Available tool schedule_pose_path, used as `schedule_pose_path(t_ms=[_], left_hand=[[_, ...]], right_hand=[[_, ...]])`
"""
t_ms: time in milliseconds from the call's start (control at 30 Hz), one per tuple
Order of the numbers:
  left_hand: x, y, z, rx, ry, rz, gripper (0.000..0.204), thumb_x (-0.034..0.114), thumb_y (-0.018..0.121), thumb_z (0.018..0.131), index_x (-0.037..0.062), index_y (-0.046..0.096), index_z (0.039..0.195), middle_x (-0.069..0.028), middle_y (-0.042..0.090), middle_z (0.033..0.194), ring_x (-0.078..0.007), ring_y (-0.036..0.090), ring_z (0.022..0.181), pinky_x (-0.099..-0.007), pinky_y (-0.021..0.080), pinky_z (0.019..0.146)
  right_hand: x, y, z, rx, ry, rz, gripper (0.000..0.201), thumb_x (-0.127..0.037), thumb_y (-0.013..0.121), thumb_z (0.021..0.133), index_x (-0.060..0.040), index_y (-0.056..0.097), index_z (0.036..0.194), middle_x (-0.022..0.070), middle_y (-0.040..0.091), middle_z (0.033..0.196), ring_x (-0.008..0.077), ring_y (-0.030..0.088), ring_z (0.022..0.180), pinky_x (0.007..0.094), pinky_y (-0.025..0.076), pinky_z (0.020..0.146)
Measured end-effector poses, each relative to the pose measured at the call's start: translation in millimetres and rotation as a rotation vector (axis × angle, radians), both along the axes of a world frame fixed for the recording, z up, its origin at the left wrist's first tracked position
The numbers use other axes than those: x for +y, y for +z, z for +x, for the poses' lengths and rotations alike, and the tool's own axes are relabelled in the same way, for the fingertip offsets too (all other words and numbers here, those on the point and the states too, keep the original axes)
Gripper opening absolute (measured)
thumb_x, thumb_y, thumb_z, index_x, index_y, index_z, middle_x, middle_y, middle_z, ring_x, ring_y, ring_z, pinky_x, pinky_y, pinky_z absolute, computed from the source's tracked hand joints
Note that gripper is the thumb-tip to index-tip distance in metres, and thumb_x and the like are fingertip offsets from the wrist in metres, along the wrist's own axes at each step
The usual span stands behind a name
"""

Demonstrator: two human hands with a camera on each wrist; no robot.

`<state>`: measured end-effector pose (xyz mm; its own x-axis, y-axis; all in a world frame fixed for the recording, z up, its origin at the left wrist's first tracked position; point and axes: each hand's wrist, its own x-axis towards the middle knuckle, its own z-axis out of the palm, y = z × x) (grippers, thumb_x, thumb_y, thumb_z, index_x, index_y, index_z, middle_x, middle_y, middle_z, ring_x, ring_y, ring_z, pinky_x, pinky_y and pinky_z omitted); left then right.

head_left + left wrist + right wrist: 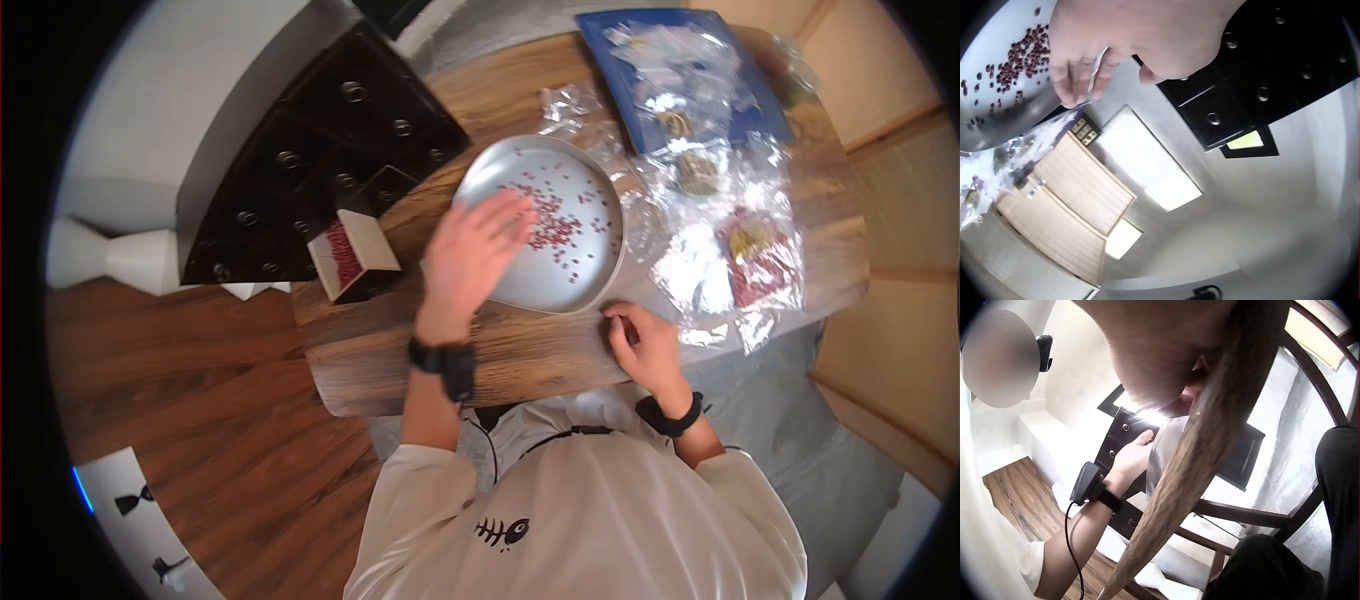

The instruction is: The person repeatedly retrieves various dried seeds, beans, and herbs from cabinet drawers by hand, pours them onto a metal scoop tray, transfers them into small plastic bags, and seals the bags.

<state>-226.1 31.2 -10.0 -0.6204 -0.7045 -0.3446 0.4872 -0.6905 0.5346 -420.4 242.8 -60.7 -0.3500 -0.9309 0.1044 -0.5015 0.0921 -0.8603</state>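
A round metal tray (530, 285) sits on the wooden table with small red beans (555, 230) scattered across its bottom. My left hand (478, 245) reaches over the tray's left rim, its fingers extended above the beans. Seen from the left wrist, the left hand's fingers (1075, 78) overlap the tray's rim, and the beans (1022, 59) lie beside them. My right hand (645, 345) rests at the table's front edge, near the tray, with fingers loosely curled and nothing in them.
Left of the tray, a small open drawer (378, 250) of red beans stands beside a black cabinet (310, 130) of many drawers. Clear plastic bags (690, 260), one holding red contents (760, 270), cover the right side. A blue tray (612, 60) with bags lies behind.
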Motion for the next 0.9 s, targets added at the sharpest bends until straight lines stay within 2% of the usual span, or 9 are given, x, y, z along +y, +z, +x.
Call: schedule_pose_path(t_ms=[67, 133, 167, 300, 400, 500, 633, 767, 900], left_hand=[[13.6, 4.1, 39.9, -0.016, 0.175, 0.058, 0.060, 0.035, 0.043, 0.107, -0.0107, 0.040, 0.147, -0.0288, 0.044, 0.149, -0.0359, 0.044, 0.136, -0.0446, 0.035, 0.117], [25.8, -7.1, 94.6, 0.178, 0.248, 0.078, 0.057, 0.033, 0.046, 0.106, -0.0108, 0.043, 0.142, -0.0239, 0.051, 0.137, -0.0322, 0.049, 0.127, -0.0430, 0.040, 0.111], [34.4, -2.0, 109.5, 0.134, 0.385, 0.106, 0.054, 0.031, 0.049, 0.104, -0.0116, 0.047, 0.138, -0.0218, 0.055, 0.128, -0.0314, 0.052, 0.121, -0.0427, 0.044, 0.107], [39.4, -11.8, 164.4, 0.138, 0.463, 0.060, 0.049, 0.027, 0.053, 0.102, -0.0096, 0.050, 0.134, -0.0203, 0.056, 0.128, -0.0286, 0.053, 0.119, -0.0398, 0.046, 0.103], [27.8, -10.5, 169.4, -0.001, 0.548, 0.131, 0.045, 0.025, 0.056, 0.101, -0.0082, 0.052, 0.131, -0.0179, 0.058, 0.126, -0.0264, 0.055, 0.115, -0.0364, 0.047, 0.099], [6.8, -25.2, 175.6, -0.003, 0.478, 0.010, 0.043, 0.026, 0.056, 0.101, -0.0074, 0.053, 0.128, -0.0154, 0.059, 0.125, -0.0254, 0.056, 0.109, -0.0354, 0.047, 0.096], [-18.8, -22.8, 168.6, -0.051, 0.534, -0.069, 0.050, 0.027, 0.054, 0.102, -0.0065, 0.049, 0.139, -0.0148, 0.059, 0.125, -0.0245, 0.057, 0.105, -0.0362, 0.047, 0.094], [-30.7, -15.2, 153.3, -0.129, 0.536, -0.160, 0.057, 0.027, 0.052, 0.103, 0.0040, 0.040, 0.153, -0.0137, 0.057, 0.128, -0.0219, 0.056, 0.101, -0.0348, 0.046, 0.091], [-27.9, -12.3, 147.1, -0.151, 0.499, -0.217, 0.059, 0.029, 0.049, 0.103, 0.0106, 0.037, 0.157, -0.0132, 0.054, 0.130, -0.0200, 0.054, 0.100, -0.0335, 0.044, 0.089]], right_hand=[[9.1, 5.4, -3.4, -0.040, -0.010, 0.020, 0.012, -0.006, 0.067, 0.089, -0.0066, 0.072, 0.100, 0.0094, 0.067, 0.070, 0.0180, 0.062, 0.053, 0.0306, 0.050, 0.053], [12.4, 7.6, -7.2, -0.190, -0.034, 0.009, 0.012, -0.003, 0.066, 0.089, -0.0055, 0.072, 0.100, 0.0068, 0.066, 0.069, 0.0133, 0.060, 0.053, 0.0278, 0.048, 0.053], [14.8, 15.7, -11.1, -0.173, -0.053, 0.010, 0.012, -0.002, 0.066, 0.090, -0.0050, 0.072, 0.100, 0.0047, 0.065, 0.069, 0.0109, 0.058, 0.052, 0.0256, 0.046, 0.052], [15.6, 23.6, -29.2, 0.036, -0.260, -0.030, 0.013, -0.003, 0.067, 0.089, -0.0050, 0.073, 0.101, 0.0041, 0.065, 0.072, 0.0116, 0.056, 0.054, 0.0262, 0.044, 0.052], [6.9, 31.0, -48.0, 0.392, -0.287, -0.058, 0.024, -0.004, 0.071, 0.084, -0.0061, 0.068, 0.107, 0.0073, 0.061, 0.082, 0.0209, 0.060, 0.067, 0.0328, 0.049, 0.061], [7.4, 33.5, -61.5, 0.505, -0.306, -0.116, 0.025, -0.006, 0.073, 0.082, -0.0060, 0.066, 0.106, 0.0087, 0.060, 0.084, 0.0243, 0.060, 0.071, 0.0361, 0.049, 0.063], [30.6, 48.2, -65.4, 0.299, -0.393, 0.285, 0.021, -0.020, 0.076, 0.084, -0.0070, 0.062, 0.093, 0.0061, 0.061, 0.074, 0.0244, 0.062, 0.065, 0.0380, 0.049, 0.060], [42.7, 47.6, -61.8, 0.398, -0.258, 0.480, 0.035, -0.036, 0.080, 0.081, -0.0078, 0.060, 0.088, 0.0062, 0.063, 0.074, 0.0253, 0.064, 0.064, 0.0379, 0.049, 0.058], [39.2, 42.3, -49.7, 0.479, -0.263, 0.445, 0.033, -0.034, 0.079, 0.082, -0.0077, 0.060, 0.085, 0.0071, 0.065, 0.080, 0.0256, 0.065, 0.066, 0.0397, 0.050, 0.060]])
